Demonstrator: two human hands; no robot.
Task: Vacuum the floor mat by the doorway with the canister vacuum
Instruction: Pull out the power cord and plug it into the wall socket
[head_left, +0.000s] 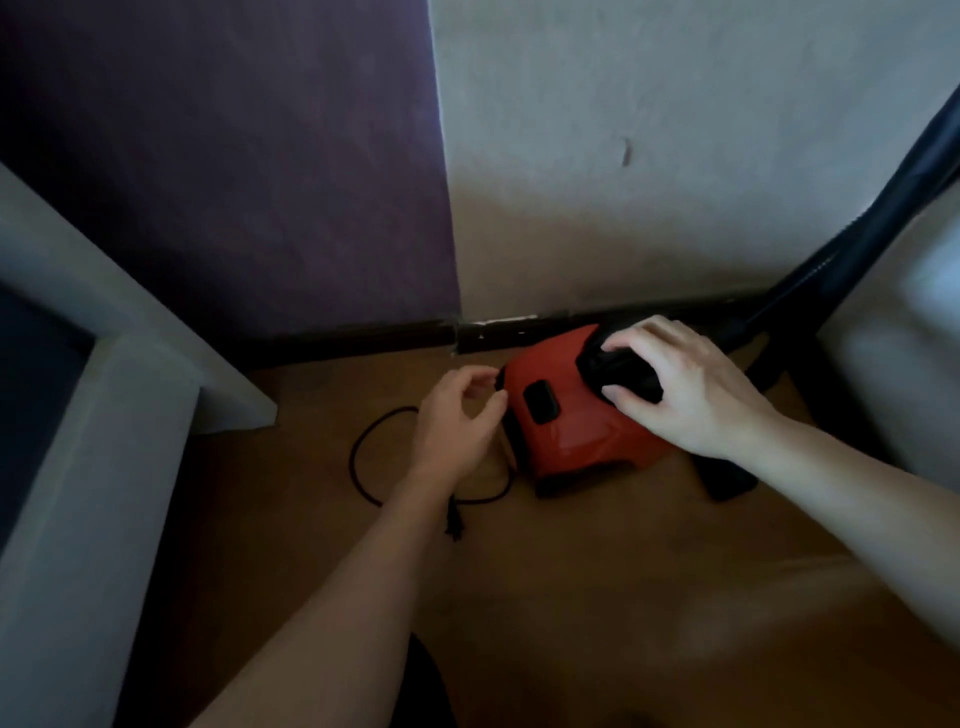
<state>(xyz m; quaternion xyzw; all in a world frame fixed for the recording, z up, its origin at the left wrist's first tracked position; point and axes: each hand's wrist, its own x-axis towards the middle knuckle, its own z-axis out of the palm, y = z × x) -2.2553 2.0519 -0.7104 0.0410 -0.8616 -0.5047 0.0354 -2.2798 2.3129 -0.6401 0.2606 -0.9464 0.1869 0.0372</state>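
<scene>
Dim, soft-focus wide-angle view; light from the right, dark left side, edges bowed.

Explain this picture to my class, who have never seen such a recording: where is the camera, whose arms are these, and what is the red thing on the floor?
There is one picture, taken by a wide-angle camera worn on a person's head. It looks down at that person's own two bare arms, and no robot is involved. On the brown floor, against the wall, sits a red canister vacuum. The right hand grips its black handle. The left hand hovers at the vacuum's left end with its fingers curled; whether it pinches anything is unclear. A black power cord lies looped on the floor, with its plug lying loose beside the left forearm. A black hose rises at the right edge. The floor mat is not in view.
</scene>
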